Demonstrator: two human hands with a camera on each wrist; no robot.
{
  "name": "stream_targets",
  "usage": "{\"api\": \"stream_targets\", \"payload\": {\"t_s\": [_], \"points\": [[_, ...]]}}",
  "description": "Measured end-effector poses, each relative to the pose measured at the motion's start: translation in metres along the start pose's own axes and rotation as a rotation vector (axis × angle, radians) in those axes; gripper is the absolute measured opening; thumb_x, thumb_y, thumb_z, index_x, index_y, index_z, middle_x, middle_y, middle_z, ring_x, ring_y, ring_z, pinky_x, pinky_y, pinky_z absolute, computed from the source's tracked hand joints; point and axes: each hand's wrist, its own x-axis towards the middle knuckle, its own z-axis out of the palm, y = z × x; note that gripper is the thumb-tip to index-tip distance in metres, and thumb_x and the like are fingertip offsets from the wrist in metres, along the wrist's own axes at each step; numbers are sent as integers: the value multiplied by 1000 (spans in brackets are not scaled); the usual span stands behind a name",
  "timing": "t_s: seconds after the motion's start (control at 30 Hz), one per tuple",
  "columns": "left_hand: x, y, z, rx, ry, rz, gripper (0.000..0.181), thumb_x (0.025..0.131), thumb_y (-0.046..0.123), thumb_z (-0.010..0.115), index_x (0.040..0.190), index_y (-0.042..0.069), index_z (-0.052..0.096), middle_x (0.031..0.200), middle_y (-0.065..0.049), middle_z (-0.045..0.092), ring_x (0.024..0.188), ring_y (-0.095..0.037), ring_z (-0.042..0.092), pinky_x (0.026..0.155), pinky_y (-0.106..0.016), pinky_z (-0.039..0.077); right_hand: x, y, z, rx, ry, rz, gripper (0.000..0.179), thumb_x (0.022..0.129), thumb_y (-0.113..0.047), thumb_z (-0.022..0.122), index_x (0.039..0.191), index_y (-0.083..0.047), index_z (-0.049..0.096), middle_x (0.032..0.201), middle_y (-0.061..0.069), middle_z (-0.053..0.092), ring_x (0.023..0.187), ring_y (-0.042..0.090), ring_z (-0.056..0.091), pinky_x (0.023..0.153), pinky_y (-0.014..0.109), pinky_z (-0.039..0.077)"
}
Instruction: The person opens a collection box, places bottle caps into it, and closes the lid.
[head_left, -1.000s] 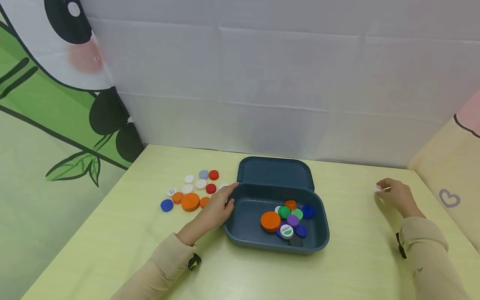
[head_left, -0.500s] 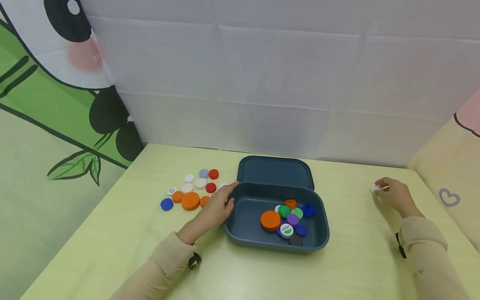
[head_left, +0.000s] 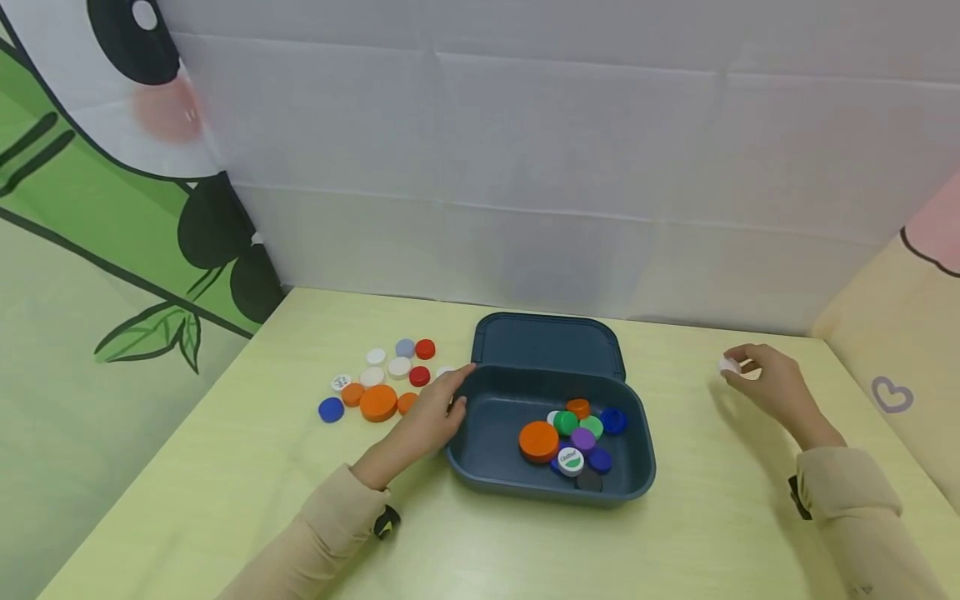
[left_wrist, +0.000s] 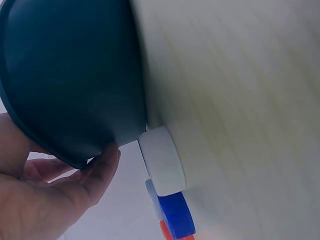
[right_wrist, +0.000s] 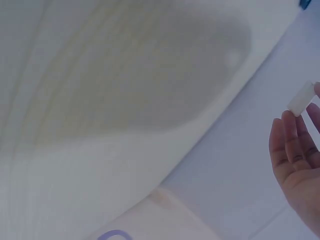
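My left hand [head_left: 431, 417] grips the left rim of a dark blue-green plastic box [head_left: 489, 433]; in the left wrist view the fingers curl around that rim. Inside the box, mostly to the right, lie a large orange bottle cap [head_left: 538, 442], a purple cap [head_left: 582, 440], a printed white cap [head_left: 571, 462] and several others. Well to the right of the box, my right hand [head_left: 782, 390] pinches a white bottle cap [right_wrist: 301, 99] between thumb and fingers. It is held above the table, and a shadow falls below it.
Left of the box, several loose caps lie on the yellowish table [head_left: 247, 475], among them a blue cap [head_left: 331, 409], a big orange cap [head_left: 378, 403] and a red cap [head_left: 425, 349]. The box's lid [head_left: 547, 343] lies behind it. Grey cloth [head_left: 465, 150] hangs along the back edge.
My right hand has lifted the white cap off the table and moved it left towards the box. The left hand stays at the box's rim.
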Motion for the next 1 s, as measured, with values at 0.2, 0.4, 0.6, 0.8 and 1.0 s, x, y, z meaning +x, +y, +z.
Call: {"api": "stream_targets", "payload": {"t_s": [0.2, 0.4, 0.6, 0.8, 1.0], "points": [[0, -1, 0, 3, 0, 5, 49, 88, 1, 51, 136, 1, 39, 132, -16, 50, 117, -28, 51, 96, -43, 45, -5, -36, 3, 35, 40, -83, 28, 85, -14, 62, 109, 0, 60, 106, 19, 58, 89, 33, 58, 59, 20, 50], [0, 0, -1, 5, 0, 0, 49, 88, 1, 51, 136, 0, 39, 132, -16, 49, 117, -29, 51, 96, -43, 45, -10, -70, 15, 33, 97, -252, 30, 77, -4, 70, 105, -6, 63, 101, 9, 62, 82, 21, 57, 62, 25, 52], [0, 0, -1, 5, -2, -4, 49, 89, 2, 51, 137, 1, 39, 132, -16, 49, 118, -28, 51, 96, -42, 45, -16, -101, 26, 56, 86, -357, 33, 72, -2, 73, 103, -10, 63, 100, 1, 62, 81, 12, 57, 63, 27, 53], [0, 0, -1, -4, -10, -15, 49, 89, 2, 50, 137, 3, 39, 133, -15, 49, 119, -27, 50, 97, -42, 44, -24, -126, 36, 66, -5, -425, 33, 73, -3, 72, 103, -10, 62, 100, -1, 61, 82, 11, 56, 67, 27, 53], [0, 0, -2, 2, -5, -3, 49, 89, 1, 50, 137, 2, 39, 132, -16, 49, 117, -28, 51, 96, -42, 45, -30, -141, 45, -32, -105, -481, 30, 73, -5, 73, 101, -8, 63, 100, 2, 61, 85, 15, 57, 74, 34, 55]]}}
